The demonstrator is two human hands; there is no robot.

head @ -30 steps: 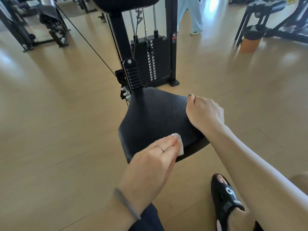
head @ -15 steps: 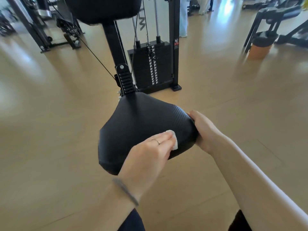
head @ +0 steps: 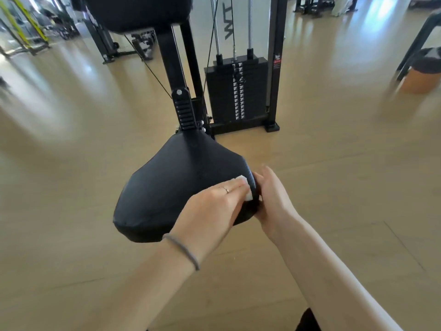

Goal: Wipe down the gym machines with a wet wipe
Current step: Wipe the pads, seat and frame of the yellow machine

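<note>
Left hand (head: pixel 214 206) presses white wipe (head: pixel 245 187) on seemingly ribbed black seat (head: pixel 171 185).

wipe (head: pixel 245 190): mostly hidden under left hand (head: pixel 214 206), only a white corner shows
right hand (head: pixel 272 199): fingertips hidden behind seat (head: pixel 171 185) edge
back pad (head: pixel 138 13): cut off by top edge
far left machines (head: pixel 26 32): blurred

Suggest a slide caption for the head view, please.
Left hand wipes black seat pad with white wipe; right hand steadies it.
</note>
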